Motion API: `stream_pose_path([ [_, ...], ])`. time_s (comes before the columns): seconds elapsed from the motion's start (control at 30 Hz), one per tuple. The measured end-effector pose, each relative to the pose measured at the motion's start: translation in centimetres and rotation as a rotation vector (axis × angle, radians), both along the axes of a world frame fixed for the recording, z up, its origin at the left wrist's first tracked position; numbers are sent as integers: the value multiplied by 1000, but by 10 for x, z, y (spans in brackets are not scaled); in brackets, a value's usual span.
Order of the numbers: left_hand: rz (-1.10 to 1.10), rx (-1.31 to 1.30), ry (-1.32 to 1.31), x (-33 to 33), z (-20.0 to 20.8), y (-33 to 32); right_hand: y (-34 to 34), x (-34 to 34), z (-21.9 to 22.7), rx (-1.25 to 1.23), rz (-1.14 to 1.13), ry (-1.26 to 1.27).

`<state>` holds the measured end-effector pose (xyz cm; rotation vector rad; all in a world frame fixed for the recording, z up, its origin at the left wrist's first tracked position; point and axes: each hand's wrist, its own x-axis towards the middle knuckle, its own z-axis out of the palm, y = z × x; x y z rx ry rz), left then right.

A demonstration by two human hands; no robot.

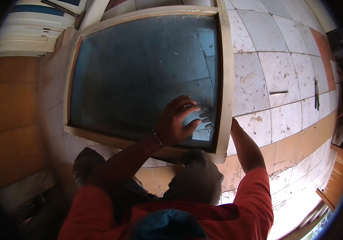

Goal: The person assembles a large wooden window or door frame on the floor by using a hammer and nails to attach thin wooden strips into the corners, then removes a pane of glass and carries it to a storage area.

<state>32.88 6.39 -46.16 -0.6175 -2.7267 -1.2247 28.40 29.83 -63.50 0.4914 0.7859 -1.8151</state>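
Note:
A cream-painted window frame [226, 76] with a dark bluish glass pane [139, 68] lies before me, its near side close to my knees. Above the pane's near right part is my left hand [176, 120], fingers curved and apart, with nothing between them. Its reflection shows in the glass; whether the fingertips touch the pane I cannot tell. My right arm reaches to the outer side of the frame's right bar. Only a bit of my right hand [234, 124] shows there, and its fingers are hidden by the frame.
Worn pale tiles [255, 72] cover the floor. On them at the right lie a thin flat strip [279, 93] and a dark slender tool [316, 95]. White panels [27, 36] are stacked at the far left, near an orange-brown surface [13, 112]. A wooden piece [337, 176] stands at the right edge.

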Motion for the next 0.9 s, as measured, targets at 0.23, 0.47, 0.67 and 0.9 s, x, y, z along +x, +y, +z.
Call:
stream_pose_path([
  [0.23, -37, -95, -16, -5, -21, 40, -10, 4, -69, 204, 21, 487],
  [0.47, -42, -28, -49, -4, -21, 51, 222, -83, -76, 2028, -341, 1198],
  [0.67, -28, -72, -37, -9, -16, 54, 305, -115, -50, 2032, 2, 509],
  [0.9, 19, -53, -30, -16, -10, 50, 218, -62, -30, 1488, -35, 739],
])
